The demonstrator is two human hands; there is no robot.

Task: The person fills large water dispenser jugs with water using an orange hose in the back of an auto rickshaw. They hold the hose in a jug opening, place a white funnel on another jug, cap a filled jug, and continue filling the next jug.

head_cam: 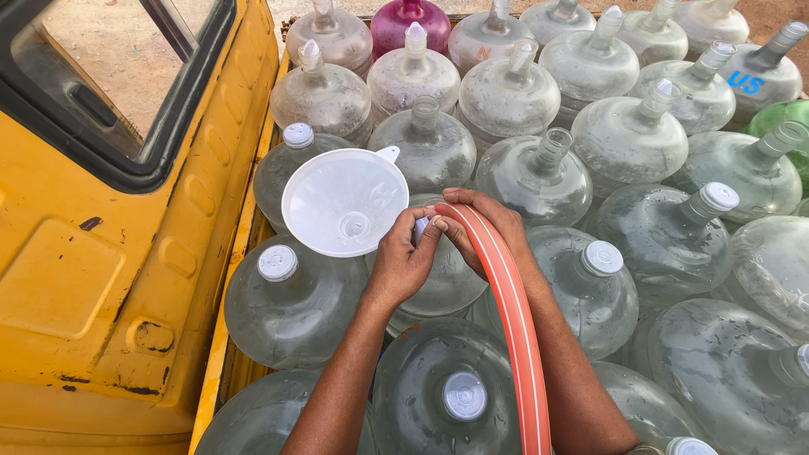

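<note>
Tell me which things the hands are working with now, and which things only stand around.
In use:
left hand
right hand
orange hose
white funnel
bottle under the hands

Standing around:
capped bottles
pink bottle
green bottle
yellow vehicle

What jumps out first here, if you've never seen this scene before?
A crowd of big clear water jugs fills the whole view, most with white caps, beside a yellow vehicle cab on the left. At the centre, the left hand and right hand meet over one jug's neck, with an orange hose running up to them. A white funnel sits just left of the hands, and a lone pink jug stands at the top.
</note>
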